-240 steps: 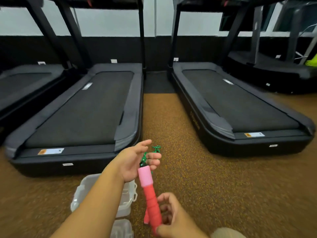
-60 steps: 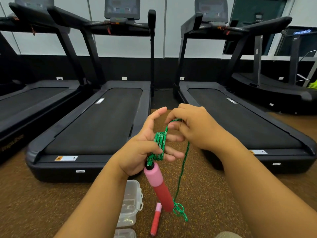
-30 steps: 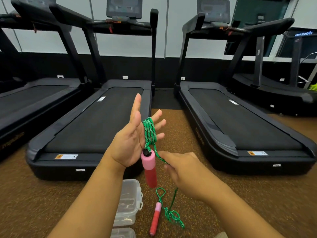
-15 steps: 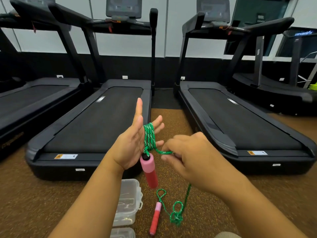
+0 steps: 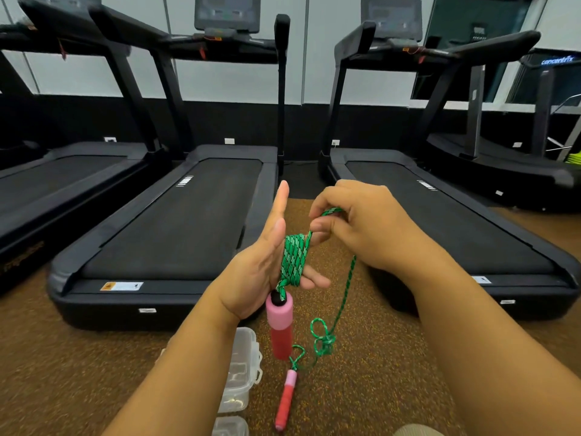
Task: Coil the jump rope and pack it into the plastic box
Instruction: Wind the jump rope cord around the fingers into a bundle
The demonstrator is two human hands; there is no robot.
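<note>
black treadmills (image 5: 176,215) are standing side by side on a brown speckled floor (image 5: 377,388); their consoles (image 5: 227,12) are facing a pale panelled wall (image 5: 239,80) with a dark lower band (image 5: 245,127); small white outlets (image 5: 229,141) are sitting on that band; a dark window (image 5: 471,42) is showing at right.

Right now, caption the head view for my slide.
Right hand winds green jump rope around left hand; one handle on floor.
</note>
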